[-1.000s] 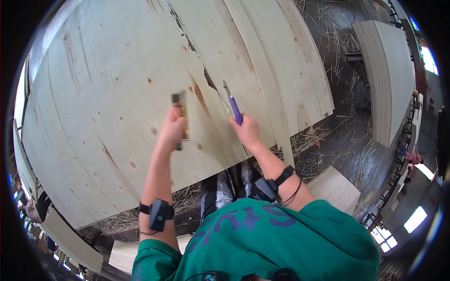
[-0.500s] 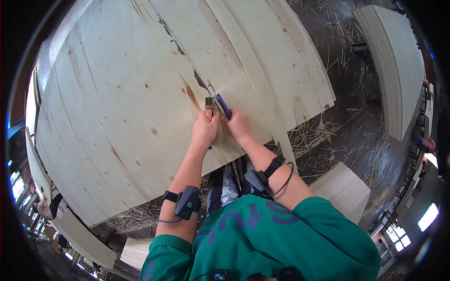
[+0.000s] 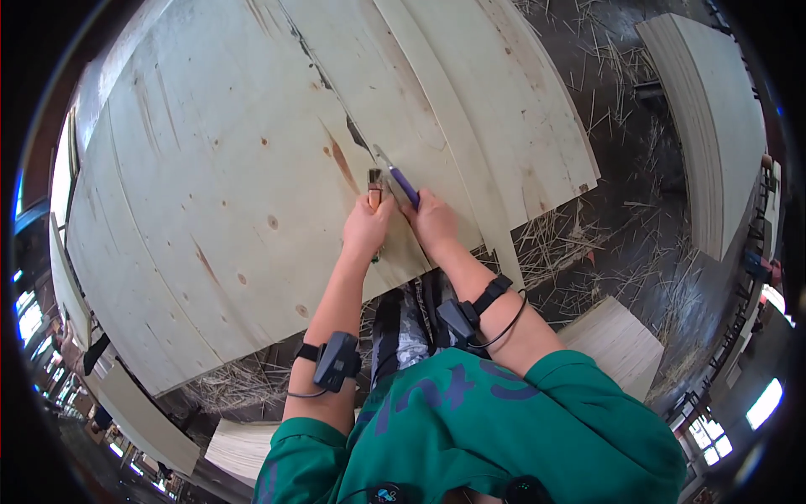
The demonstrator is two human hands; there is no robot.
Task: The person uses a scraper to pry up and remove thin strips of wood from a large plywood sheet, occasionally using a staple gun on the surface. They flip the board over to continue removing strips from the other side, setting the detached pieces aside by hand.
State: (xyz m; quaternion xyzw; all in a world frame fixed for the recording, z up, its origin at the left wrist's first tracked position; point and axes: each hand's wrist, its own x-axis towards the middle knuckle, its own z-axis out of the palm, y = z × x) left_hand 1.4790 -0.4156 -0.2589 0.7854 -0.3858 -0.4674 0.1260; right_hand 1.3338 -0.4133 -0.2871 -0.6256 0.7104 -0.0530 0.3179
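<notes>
My left hand (image 3: 365, 225) is closed on an orange-handled tool (image 3: 374, 189) with a short, dark square head, pointing up the sheet. Just to its right, my right hand (image 3: 432, 220) is closed on a purple-handled tool (image 3: 403, 183) with a thin metal tip, angled toward the upper left. Both are over a large pale plywood sheet (image 3: 227, 168) with knots and brown streaks. The tools' heads are close together at the lower end of a long split (image 3: 355, 132) with dark gaps along it. Whether the tools touch each other, I cannot tell.
Stacks of plywood (image 3: 701, 126) stand at the right, with more pale sheets (image 3: 604, 340) at lower right. Straw-like wood scraps (image 3: 554, 239) litter the dark floor. A co-worker (image 3: 71, 349) is at the far left, and a small figure in pink (image 3: 760, 269) is at the far right.
Since one second ago my left hand has moved right with its tool, beside my right hand. My right hand has shifted slightly, still holding the purple tool. The last half second shows little change.
</notes>
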